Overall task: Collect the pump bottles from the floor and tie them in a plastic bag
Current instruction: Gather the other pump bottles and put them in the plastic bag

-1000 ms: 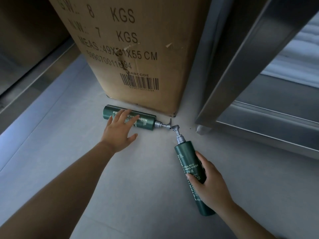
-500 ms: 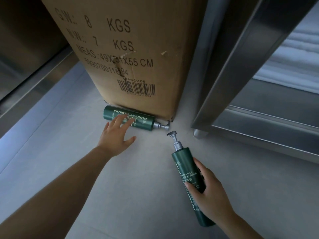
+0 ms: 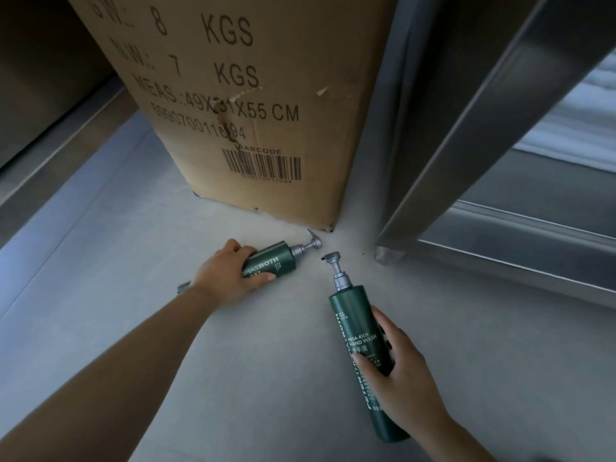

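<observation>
Lying on the pale grey floor (image 3: 133, 295) in the head view are two dark green pump bottles with silver pump heads, their nozzles pointing toward each other and sitting just apart near the corner of a cardboard box (image 3: 266, 111). The left hand (image 3: 230, 275) is wrapping around the far bottle (image 3: 273, 261), fingers curled over its body and covering most of the white lettering, so only "MASROTH" is showing; its base is hiding behind the hand. The right hand (image 3: 406, 371) is closing on the near bottle (image 3: 360, 348), thumb on the label side and fingers behind, leaving "MEGA-RICH HAND WASH" readable, with smaller Chinese characters beneath that are hard to make out. A vertical brand name is running along the bottle's edge, partly covered. The box is showing "8 KGS", "7 KGS", "MEAS: 49X31X55 CM", a partly scuffed number and "BARCODE" above a barcode; its top is cut off. A steel frame leg (image 3: 466, 145) is standing to the right of the box.
</observation>
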`<state>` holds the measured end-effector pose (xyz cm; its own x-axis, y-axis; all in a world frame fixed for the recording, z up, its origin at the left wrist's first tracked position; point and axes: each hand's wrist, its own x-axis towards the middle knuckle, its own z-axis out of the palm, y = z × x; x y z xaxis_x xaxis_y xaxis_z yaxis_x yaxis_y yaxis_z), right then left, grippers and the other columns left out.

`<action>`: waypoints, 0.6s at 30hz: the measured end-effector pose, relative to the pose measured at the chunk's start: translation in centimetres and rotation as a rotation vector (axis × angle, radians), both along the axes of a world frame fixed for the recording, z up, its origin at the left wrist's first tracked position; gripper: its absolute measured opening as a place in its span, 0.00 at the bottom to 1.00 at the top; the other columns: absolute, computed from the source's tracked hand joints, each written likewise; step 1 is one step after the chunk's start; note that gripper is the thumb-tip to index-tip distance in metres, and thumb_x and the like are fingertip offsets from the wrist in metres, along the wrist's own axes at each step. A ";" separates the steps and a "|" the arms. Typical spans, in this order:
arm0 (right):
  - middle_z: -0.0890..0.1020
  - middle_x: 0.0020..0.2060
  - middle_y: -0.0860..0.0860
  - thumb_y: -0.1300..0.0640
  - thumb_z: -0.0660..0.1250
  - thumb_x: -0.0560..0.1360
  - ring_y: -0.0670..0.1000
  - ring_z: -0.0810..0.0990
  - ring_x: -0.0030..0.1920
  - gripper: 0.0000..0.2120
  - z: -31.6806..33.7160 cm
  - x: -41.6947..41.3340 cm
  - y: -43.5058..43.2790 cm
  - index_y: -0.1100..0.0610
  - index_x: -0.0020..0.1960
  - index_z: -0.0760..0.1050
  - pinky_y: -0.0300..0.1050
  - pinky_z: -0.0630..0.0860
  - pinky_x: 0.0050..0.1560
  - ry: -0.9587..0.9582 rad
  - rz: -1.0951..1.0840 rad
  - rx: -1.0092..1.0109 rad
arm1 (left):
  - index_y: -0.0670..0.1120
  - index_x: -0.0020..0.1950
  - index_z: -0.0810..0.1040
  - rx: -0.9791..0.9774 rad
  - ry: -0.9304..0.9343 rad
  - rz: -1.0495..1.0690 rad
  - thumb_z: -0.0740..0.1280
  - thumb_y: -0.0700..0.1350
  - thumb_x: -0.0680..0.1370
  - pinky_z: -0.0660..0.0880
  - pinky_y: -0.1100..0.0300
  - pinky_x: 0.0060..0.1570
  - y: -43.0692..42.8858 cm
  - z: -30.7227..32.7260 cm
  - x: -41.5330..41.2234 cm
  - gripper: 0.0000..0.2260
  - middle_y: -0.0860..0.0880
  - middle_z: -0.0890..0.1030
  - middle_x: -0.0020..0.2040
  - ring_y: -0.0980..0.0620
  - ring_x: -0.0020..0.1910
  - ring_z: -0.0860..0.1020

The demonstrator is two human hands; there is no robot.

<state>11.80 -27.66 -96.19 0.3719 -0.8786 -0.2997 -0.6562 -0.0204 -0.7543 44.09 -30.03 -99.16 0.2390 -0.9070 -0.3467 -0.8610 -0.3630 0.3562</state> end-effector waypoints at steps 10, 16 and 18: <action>0.73 0.64 0.44 0.51 0.70 0.71 0.45 0.75 0.60 0.34 -0.1 1.4 -0.2 0.39 0.72 0.58 0.51 0.74 0.62 -0.019 0.095 0.047 | 0.59 0.75 0.55 -0.110 0.111 0.213 0.66 0.57 0.75 0.72 0.50 0.61 8.9 -0.3 -2.2 0.32 0.48 0.69 0.67 0.44 0.62 0.72; 0.73 0.65 0.44 0.53 0.70 0.71 0.45 0.74 0.61 0.34 -0.1 3.0 -0.3 0.40 0.72 0.58 0.51 0.74 0.62 -0.046 0.187 0.079 | 0.56 0.76 0.56 -0.083 0.138 0.386 0.65 0.56 0.76 0.72 0.56 0.56 14.1 0.9 -3.3 0.31 0.49 0.70 0.68 0.46 0.62 0.73; 0.73 0.64 0.44 0.53 0.70 0.71 0.45 0.74 0.59 0.34 0.1 4.2 -0.3 0.40 0.72 0.58 0.49 0.74 0.62 -0.058 0.232 0.097 | 0.56 0.75 0.56 -0.055 0.112 0.442 0.65 0.54 0.77 0.71 0.56 0.56 16.1 1.9 -3.1 0.30 0.48 0.70 0.68 0.46 0.62 0.73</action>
<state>16.04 -27.93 -96.12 0.5794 -0.7359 -0.3504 -0.5976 -0.0912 -0.7966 40.95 -13.92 -97.31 0.5705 -0.7446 -0.3466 -0.5830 -0.6644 0.4677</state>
